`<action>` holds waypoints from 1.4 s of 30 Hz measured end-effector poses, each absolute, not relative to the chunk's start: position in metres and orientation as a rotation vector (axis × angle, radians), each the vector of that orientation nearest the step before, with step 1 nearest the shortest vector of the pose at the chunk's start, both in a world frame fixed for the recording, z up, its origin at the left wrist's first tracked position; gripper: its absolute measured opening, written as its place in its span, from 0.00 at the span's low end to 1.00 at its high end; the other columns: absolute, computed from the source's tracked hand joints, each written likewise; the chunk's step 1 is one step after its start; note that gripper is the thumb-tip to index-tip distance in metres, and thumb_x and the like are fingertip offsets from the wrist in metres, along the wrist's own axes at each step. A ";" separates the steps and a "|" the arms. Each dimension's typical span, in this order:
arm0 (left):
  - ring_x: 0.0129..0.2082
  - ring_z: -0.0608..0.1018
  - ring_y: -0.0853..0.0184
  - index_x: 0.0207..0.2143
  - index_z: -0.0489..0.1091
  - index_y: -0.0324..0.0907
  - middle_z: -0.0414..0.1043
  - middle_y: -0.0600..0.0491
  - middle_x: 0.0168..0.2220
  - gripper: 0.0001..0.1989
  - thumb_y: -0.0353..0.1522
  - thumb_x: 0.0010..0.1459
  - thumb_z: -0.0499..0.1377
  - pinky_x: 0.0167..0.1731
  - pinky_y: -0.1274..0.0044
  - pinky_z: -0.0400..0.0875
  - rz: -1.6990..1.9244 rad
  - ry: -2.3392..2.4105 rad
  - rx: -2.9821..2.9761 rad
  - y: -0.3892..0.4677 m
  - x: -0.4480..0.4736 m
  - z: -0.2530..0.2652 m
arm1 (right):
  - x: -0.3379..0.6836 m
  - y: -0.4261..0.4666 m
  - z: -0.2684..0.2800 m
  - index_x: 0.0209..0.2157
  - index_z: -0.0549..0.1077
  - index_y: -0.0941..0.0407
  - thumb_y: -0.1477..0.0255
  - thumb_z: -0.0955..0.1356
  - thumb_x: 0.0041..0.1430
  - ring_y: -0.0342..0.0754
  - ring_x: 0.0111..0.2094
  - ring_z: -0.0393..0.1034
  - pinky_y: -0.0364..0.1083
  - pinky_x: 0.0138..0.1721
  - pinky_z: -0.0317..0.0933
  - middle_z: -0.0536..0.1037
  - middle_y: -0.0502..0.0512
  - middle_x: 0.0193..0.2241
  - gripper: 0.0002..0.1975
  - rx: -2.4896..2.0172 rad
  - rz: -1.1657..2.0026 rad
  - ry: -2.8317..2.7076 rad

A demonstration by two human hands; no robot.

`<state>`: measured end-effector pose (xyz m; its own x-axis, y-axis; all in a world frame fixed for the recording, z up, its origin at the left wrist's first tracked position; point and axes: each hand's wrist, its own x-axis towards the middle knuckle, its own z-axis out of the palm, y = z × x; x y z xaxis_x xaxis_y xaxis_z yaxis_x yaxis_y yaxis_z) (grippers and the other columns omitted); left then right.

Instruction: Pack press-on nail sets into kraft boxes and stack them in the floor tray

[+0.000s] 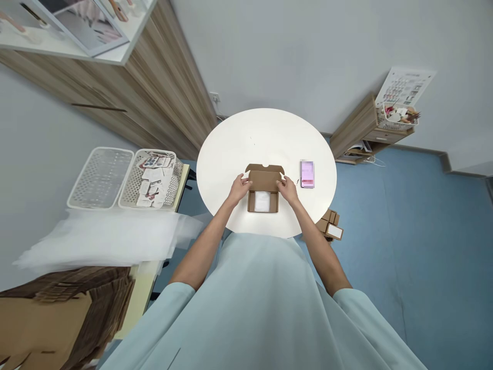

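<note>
A small brown cardboard box (263,209) stands on the white round table (265,133), its lid (265,180) raised and tilted back. Inside lies a white wrapped packet (262,201). My left hand (239,189) grips the left edge of the lid, thumb and fingers bent around it. On the opposite side, my right hand (288,189) holds the right edge in the same way. Side flaps and a notched front tab show along the lid's far edge.
A phone (307,174) lies right of the box. Folded boxes (329,223) sit below the table's right edge. At left are two white baskets (102,177), one holding cards, plus clear plastic bags (108,234) and stacked flat cardboard (46,318).
</note>
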<state>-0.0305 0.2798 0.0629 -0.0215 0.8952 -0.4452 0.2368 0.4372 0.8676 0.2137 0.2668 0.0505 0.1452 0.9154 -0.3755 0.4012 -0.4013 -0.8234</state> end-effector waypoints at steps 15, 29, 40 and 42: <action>0.67 0.75 0.55 0.73 0.56 0.41 0.63 0.36 0.71 0.38 0.26 0.62 0.62 0.66 0.63 0.72 0.888 1.497 1.189 0.228 -0.015 0.043 | 0.203 0.208 0.047 0.73 0.61 0.57 0.66 0.67 0.67 0.60 0.67 0.68 0.60 0.62 0.73 0.69 0.71 0.67 0.34 -1.668 1.006 -1.458; 0.73 0.67 0.54 0.75 0.55 0.43 0.63 0.40 0.73 0.38 0.29 0.65 0.60 0.72 0.59 0.63 0.723 1.566 1.665 0.160 -0.035 0.034 | 0.207 0.127 0.033 0.78 0.50 0.57 0.64 0.66 0.70 0.59 0.78 0.51 0.63 0.76 0.53 0.57 0.67 0.77 0.41 -1.801 0.855 -1.703; 0.65 0.77 0.54 0.70 0.67 0.47 0.75 0.47 0.66 0.27 0.28 0.71 0.54 0.66 0.64 0.70 0.558 1.573 1.657 0.144 -0.038 0.042 | 0.198 0.110 0.050 0.73 0.62 0.55 0.64 0.60 0.74 0.63 0.60 0.77 0.60 0.60 0.70 0.79 0.65 0.62 0.30 -1.915 1.044 -1.659; 0.58 0.82 0.52 0.70 0.68 0.47 0.81 0.47 0.59 0.26 0.28 0.71 0.54 0.59 0.65 0.74 0.459 1.577 1.650 0.140 -0.038 0.041 | 0.197 0.109 0.050 0.68 0.67 0.54 0.65 0.59 0.74 0.62 0.53 0.80 0.57 0.54 0.72 0.83 0.62 0.54 0.26 -1.927 1.107 -1.638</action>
<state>-0.0382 0.1397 0.0408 0.1601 0.9532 -0.2563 0.6665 0.0871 0.7404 0.1974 0.1089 0.0504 0.0114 0.9477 -0.3191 0.6494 -0.2497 -0.7183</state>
